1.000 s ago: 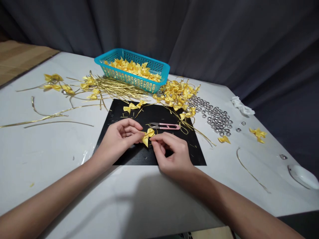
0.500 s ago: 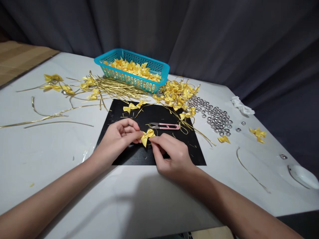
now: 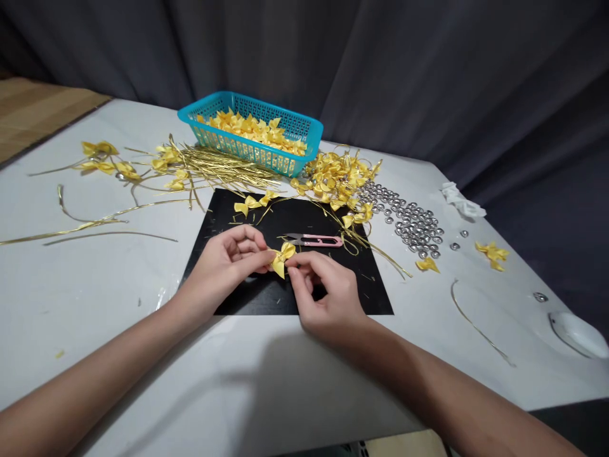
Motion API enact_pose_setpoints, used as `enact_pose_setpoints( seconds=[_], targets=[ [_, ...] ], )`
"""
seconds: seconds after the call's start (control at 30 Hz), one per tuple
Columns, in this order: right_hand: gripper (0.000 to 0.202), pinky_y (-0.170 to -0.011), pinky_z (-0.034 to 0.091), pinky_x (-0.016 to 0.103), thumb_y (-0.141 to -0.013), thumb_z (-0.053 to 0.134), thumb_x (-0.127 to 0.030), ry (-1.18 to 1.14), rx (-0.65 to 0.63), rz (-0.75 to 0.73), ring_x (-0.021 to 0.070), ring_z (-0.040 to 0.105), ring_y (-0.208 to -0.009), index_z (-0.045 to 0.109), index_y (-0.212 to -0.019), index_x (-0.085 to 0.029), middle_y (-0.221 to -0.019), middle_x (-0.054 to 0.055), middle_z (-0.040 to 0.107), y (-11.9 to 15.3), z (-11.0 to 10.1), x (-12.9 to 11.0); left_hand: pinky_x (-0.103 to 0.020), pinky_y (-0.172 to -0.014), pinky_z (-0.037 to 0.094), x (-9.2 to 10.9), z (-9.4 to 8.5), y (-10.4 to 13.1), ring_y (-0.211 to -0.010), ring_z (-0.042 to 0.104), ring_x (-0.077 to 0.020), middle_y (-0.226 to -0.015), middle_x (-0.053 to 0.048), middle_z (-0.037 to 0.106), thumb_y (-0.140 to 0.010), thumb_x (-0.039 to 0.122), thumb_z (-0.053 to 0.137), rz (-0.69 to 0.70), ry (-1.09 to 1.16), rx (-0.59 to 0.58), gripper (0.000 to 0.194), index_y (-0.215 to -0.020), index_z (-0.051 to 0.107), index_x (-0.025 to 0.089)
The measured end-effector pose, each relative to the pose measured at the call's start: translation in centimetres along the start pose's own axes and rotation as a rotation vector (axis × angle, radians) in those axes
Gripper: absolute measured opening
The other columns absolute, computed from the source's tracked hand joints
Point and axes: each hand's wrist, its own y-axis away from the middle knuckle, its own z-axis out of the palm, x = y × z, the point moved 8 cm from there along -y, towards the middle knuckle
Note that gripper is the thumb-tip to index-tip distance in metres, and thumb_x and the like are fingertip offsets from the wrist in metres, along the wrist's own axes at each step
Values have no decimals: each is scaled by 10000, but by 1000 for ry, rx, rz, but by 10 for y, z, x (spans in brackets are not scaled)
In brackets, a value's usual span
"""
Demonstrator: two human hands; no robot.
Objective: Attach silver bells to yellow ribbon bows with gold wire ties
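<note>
A small yellow ribbon bow is held over the black mat, between my two hands. My left hand pinches the bow's left side between thumb and fingers. At its right edge, the thumb and forefinger of my right hand are pressed together; a thin gold cord seems to be there, too small to make out well. Pink-handled thread snips lie on the mat just beyond my right hand. More yellow bows rest near the mat's far edge.
Behind the mat stands a blue basket of yellow bows, with gold cords beside it. A pile of corded bows and many silver beads lie to the right. A white object sits at the far right.
The bow has turned slightly and shifted a little to the right. My right hand's fingers have moved up a little against its edge.
</note>
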Motion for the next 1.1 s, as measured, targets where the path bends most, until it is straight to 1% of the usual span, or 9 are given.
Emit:
enact_pose_setpoints(
  seconds=[0.1,0.27,0.43,0.53,0.67,0.73,0.93,1.1],
  targets=[
    [109,-459,414,173,-820,498,-81,-32,13,23,62,468,-498,578,-823,-154,-685,3,579,0,0,2,-120,-531,435,-2,0,0,-536,539,-47,-536,70,574,-647,192,724,-6,30,-16,211,-700,523,161],
    [111,-463,412,172,-815,496,-74,-36,20,40,64,475,-512,587,-809,-138,-667,5,568,0,-2,3,-114,-545,441,-2,4,0,-567,562,-47,-578,62,600,-655,192,721,0,32,-50,186,-703,544,157],
    [110,-463,403,169,-809,499,-69,-42,27,43,59,471,-505,595,-802,-123,-664,8,570,-1,-2,2,-123,-536,440,-1,3,0,-553,565,-56,-560,52,607,-632,192,709,-4,-22,-28,158,-708,576,149],
    [105,-441,385,164,-806,501,-77,-73,21,89,55,457,-481,596,-796,-123,-643,1,558,-1,0,6,-128,-536,439,1,3,0,-552,561,-59,-564,46,614,-615,192,710,4,-55,-15,157,-705,589,146],
    [97,-431,371,170,-805,509,-90,-85,3,135,59,449,-472,598,-782,-122,-615,-5,538,-1,1,10,-146,-607,470,2,4,0,-626,577,-70,-646,31,635,-589,202,741,37,-91,-2,184,-710,619,137],
    [99,-443,375,174,-807,509,-87,-68,3,114,58,446,-479,602,-788,-118,-623,-4,539,-1,0,8,-153,-627,478,2,5,0,-648,581,-75,-670,28,636,-576,203,757,44,-94,1,202,-717,627,137],
    [122,-471,367,182,-805,498,-53,1,5,-6,50,406,-482,606,-779,-103,-618,-13,513,-2,-2,-3,-141,-597,455,1,5,1,-625,565,-67,-641,39,619,-571,197,757,43,-105,6,189,-679,613,142],
    [116,-471,379,178,-802,505,-59,-22,0,21,47,413,-476,609,-775,-105,-628,-8,535,-2,-1,-1,-143,-585,440,2,4,0,-605,555,-69,-610,42,619,-559,171,729,14,-117,-10,156,-662,614,152]
  ],
)
